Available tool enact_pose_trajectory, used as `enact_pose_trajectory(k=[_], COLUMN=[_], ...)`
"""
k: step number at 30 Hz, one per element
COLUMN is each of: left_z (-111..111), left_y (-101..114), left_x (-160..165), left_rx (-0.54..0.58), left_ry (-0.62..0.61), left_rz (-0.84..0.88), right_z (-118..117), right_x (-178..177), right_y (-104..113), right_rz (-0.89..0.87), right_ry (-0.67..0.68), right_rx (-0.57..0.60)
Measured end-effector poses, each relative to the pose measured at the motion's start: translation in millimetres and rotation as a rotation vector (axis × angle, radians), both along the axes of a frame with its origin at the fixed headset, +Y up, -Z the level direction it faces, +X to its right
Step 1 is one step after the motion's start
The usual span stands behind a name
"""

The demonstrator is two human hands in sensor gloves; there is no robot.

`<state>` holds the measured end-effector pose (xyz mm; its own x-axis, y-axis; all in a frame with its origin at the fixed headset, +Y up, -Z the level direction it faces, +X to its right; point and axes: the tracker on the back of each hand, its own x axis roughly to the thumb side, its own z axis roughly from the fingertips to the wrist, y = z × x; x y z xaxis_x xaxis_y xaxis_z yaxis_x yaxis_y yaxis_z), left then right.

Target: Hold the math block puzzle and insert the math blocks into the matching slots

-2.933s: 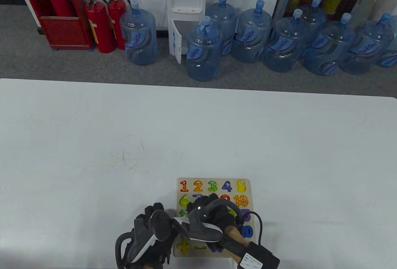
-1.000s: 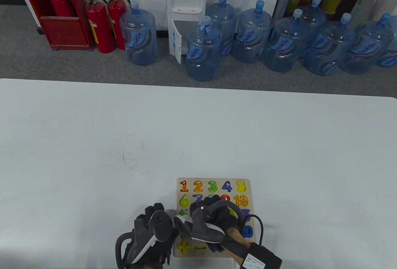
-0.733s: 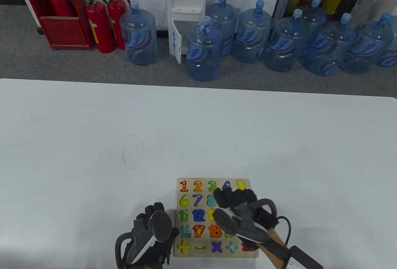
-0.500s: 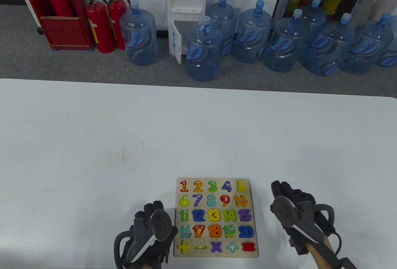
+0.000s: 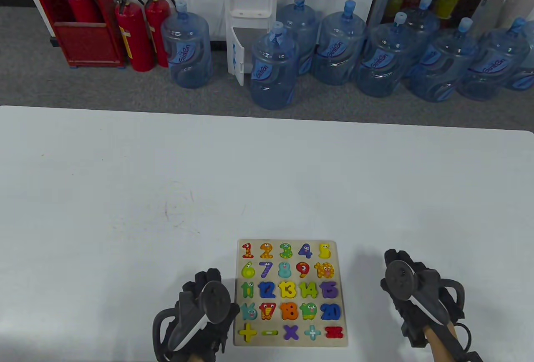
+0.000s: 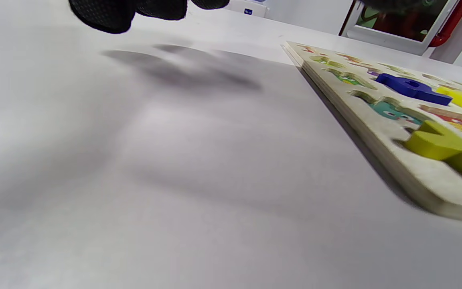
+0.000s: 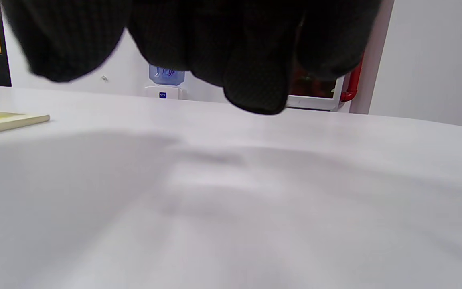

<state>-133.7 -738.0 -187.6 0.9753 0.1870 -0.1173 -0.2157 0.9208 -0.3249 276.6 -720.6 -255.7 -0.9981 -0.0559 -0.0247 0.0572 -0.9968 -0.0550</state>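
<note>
The wooden math block puzzle (image 5: 341, 295) lies flat on the white table near the front edge. Coloured number blocks and sign blocks sit in every slot that shows, such as the blue 12 (image 5: 267, 290) and the yellow plus (image 5: 247, 332). My left hand (image 5: 205, 280) rests just left of the board, holds nothing, and is not touching it. In the left wrist view its fingers (image 6: 106, 14) hover over the table, with the board (image 6: 379, 126) to the right. My right hand (image 5: 399, 261) is right of the board, apart from it and empty. Its fingers (image 7: 251, 64) hang above the bare table.
The white table (image 5: 167, 178) stretches far beyond the board on all sides. Past its far edge stand water jugs (image 5: 273, 68), a dispenser (image 5: 250, 11) and fire extinguishers (image 5: 135, 34) on the floor. The board's corner (image 7: 2, 121) shows at the right wrist view's left.
My right hand has lifted off the board and moved to the right onto open table, uncovering the filled slots. The left hand and the board have stayed put.
</note>
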Motion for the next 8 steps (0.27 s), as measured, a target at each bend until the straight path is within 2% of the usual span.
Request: enact_pose_trajectory(k=[8], left_z=[0.6], left_y=[-0.3], left_x=[0.6], left_rx=[-0.001], left_ry=[-0.005], left_rz=[0.003], right_z=[-0.4], right_x=[-2.8], right_y=[-5.4], right_rz=[0.031], right_ry=[0.014], right_rx=[-0.029])
